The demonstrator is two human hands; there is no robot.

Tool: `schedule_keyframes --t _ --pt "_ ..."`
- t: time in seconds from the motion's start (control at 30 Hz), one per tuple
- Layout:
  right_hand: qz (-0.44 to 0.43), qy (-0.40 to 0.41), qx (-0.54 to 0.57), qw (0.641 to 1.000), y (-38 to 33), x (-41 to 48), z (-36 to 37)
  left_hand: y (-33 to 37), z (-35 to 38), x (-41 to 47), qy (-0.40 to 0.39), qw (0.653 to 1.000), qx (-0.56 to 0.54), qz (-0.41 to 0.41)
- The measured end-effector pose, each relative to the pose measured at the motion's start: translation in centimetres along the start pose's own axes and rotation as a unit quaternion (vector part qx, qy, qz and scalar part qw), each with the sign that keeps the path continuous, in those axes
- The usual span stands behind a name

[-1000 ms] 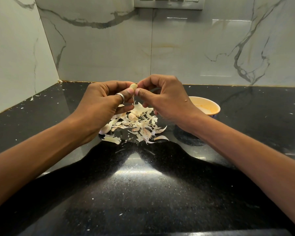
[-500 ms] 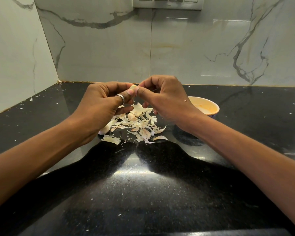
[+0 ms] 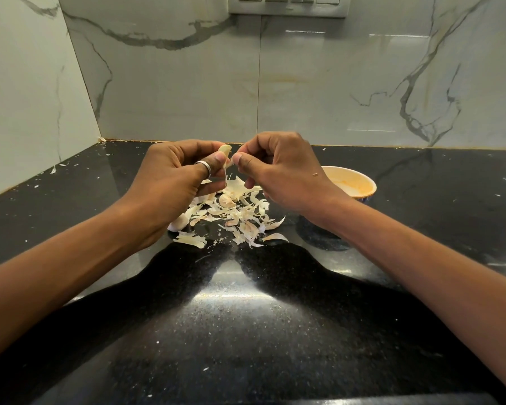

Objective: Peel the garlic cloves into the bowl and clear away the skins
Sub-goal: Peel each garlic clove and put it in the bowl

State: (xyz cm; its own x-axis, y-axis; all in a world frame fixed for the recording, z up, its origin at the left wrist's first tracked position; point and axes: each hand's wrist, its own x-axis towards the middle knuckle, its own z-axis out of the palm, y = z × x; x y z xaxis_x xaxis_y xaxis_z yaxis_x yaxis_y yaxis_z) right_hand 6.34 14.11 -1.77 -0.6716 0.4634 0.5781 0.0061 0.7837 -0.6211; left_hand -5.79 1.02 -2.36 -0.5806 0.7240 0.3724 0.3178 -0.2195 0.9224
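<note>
Left hand (image 3: 173,185) and right hand (image 3: 281,171), close together on one garlic clove (image 3: 225,148).
Left hand pinches the clove (ring (image 3: 202,165) on one digit); right hand pinches a strip of skin (image 3: 228,170) hanging from it. Loose skins (image 3: 231,214) lie beneath on the black counter (image 3: 246,317), with the bowl (image 3: 362,182) just right of them.

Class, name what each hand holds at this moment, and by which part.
The left hand pinches a garlic clove by its lower end; the right hand pinches a strip of its skin.
</note>
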Motion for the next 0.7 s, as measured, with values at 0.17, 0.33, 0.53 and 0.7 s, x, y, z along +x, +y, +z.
schedule_keyframes --t 0.17,0.33,0.53,0.7 --pt "-0.013 -0.013 -0.023 1.000 0.00 -0.13 0.09 -0.13 -0.06 0.13 0.011 1.000 0.013 0.005" --pt "-0.026 -0.025 -0.041 0.999 0.05 -0.13 0.22 -0.10 -0.01 0.17 0.017 1.000 0.016 0.009" --pt "-0.052 -0.032 -0.058 0.996 0.28 -0.13 0.39 -0.22 -0.14 0.35 0.034 0.999 0.013 0.003" --pt "-0.055 -0.033 -0.057 0.996 0.36 -0.09 0.41 -0.30 -0.26 0.45 0.041 0.999 0.015 -0.002"
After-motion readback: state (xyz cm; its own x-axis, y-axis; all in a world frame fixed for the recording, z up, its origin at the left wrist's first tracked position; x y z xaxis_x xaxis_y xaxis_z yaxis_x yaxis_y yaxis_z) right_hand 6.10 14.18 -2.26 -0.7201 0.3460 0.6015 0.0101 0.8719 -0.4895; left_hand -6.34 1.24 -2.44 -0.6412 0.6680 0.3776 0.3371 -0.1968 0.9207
